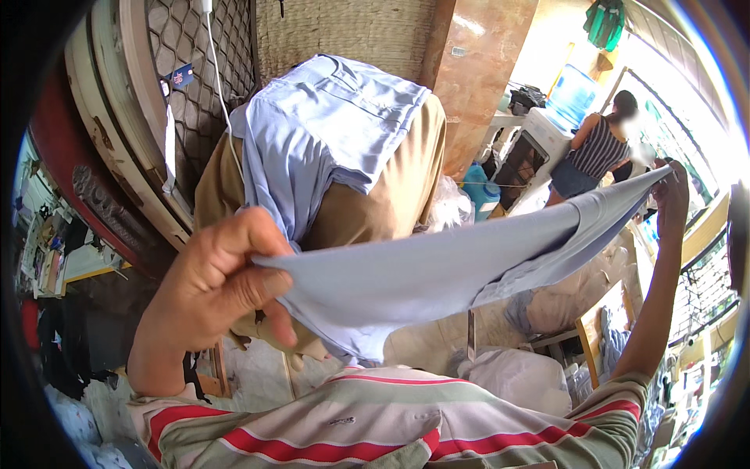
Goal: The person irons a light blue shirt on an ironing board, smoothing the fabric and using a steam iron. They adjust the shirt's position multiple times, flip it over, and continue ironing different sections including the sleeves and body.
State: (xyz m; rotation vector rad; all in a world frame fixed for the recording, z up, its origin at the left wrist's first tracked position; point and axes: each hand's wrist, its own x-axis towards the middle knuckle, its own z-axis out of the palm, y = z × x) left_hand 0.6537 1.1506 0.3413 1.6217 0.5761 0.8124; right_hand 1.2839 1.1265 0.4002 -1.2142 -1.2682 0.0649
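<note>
Stretching the cloth (pixel 422 277) out seemed the step in hand: the left hand (pixel 205 288) pinched one end, the right hand (pixel 672 189) the other, above the striped shirt (pixel 375 426). The next move likely called for even tension. Bottle (pixel 570 95), jug (pixel 483 195) and white bag (pixel 519 377) lay beyond, contents unclear.

The person's left hand (pixel 207 293) is raised, thumb (pixel 262 284) and index finger (pixel 254 227) pinched toward each other, another finger bent loosely below. The left forearm (pixel 160 366) looks foreshortened, the hand turned inward. The right forearm (pixel 650 324) extends up and outward, the right hand (pixel 672 190) gripping at its far end, the separate fingers hard to make out.
</note>
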